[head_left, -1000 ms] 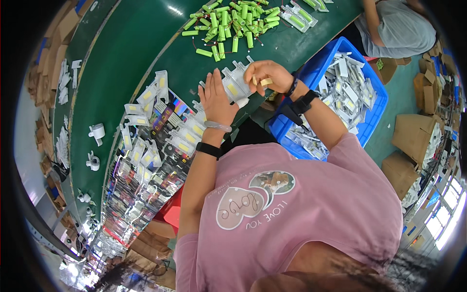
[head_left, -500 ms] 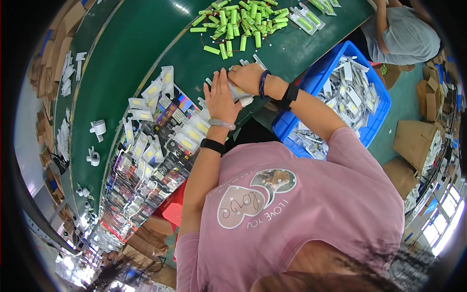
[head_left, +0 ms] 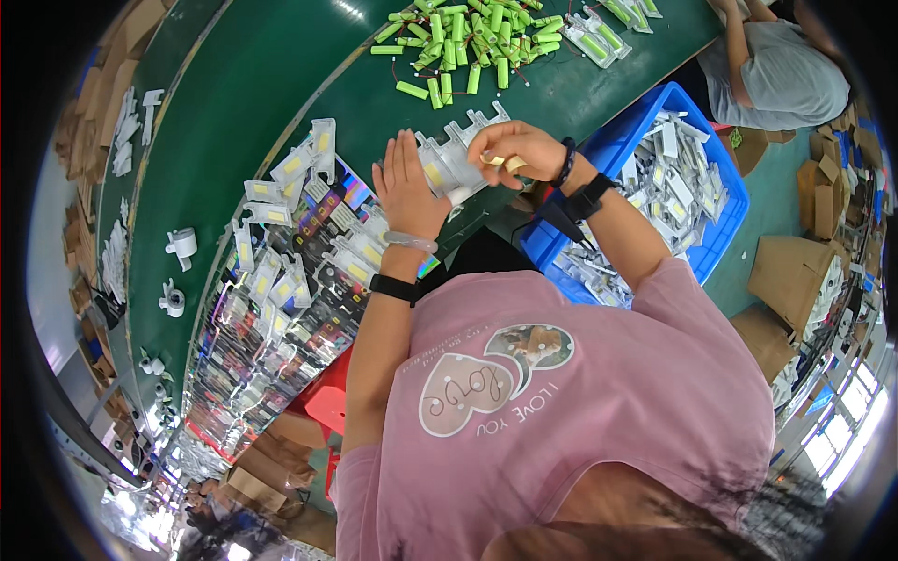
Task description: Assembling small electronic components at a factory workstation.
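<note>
My left hand (head_left: pixel 410 192) lies flat, fingers stretched and close together, against the left end of a row of white and clear plastic housings (head_left: pixel 454 154). One housing beneath its fingertips bears a yellow rectangular panel (head_left: pixel 433 175). Over the right end of that row, my right hand (head_left: pixel 528 154) has its fingers curled in a pinch around a small pale-yellow strip (head_left: pixel 514 165). A second pale-yellow bit shows by the fingertips; whether it is the same strip I cannot tell. More housings with yellow panels (head_left: pixel 360 257) lie left of my left wrist.
Green battery cells (head_left: pixel 458 47) with thin wires are heaped at the far side of the green table (head_left: pixel 271 84). A blue crate (head_left: pixel 734 201) full of white housings stands at right. White lamp-like units (head_left: pixel 182 245) sit at left. Another person (head_left: pixel 786 75) is at far right.
My right hand has come away from the housings and shifted right, now with the pale-yellow strip in its fingers. My left hand moved slightly left, uncovering the row.
</note>
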A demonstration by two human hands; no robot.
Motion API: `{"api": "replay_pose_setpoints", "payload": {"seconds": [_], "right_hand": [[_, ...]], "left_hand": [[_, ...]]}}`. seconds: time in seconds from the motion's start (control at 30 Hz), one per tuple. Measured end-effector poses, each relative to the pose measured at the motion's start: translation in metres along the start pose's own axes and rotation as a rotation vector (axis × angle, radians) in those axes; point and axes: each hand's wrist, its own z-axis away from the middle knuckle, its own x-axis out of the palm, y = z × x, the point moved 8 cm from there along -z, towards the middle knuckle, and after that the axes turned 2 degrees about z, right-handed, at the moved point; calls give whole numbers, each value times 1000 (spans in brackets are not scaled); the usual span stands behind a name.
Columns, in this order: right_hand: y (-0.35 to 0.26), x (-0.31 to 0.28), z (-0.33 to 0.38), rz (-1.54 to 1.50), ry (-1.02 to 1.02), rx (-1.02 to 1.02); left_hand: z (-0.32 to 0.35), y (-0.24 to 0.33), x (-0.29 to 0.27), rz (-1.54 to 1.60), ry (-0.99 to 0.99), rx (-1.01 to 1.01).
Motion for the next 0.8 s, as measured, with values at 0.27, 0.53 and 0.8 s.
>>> {"api": "replay_pose_setpoints", "payload": {"seconds": [0.27, 0.53, 0.8], "right_hand": [[-22, 24, -55, 1081, 206, -426], [-7, 43, -73, 1730, 289, -232], [4, 55, -67, 1893, -97, -179]], "left_hand": [[2, -18, 7, 13, -16, -25], [3, -19, 6, 49, 28, -28], [3, -23, 9, 55, 38, -27]]}}
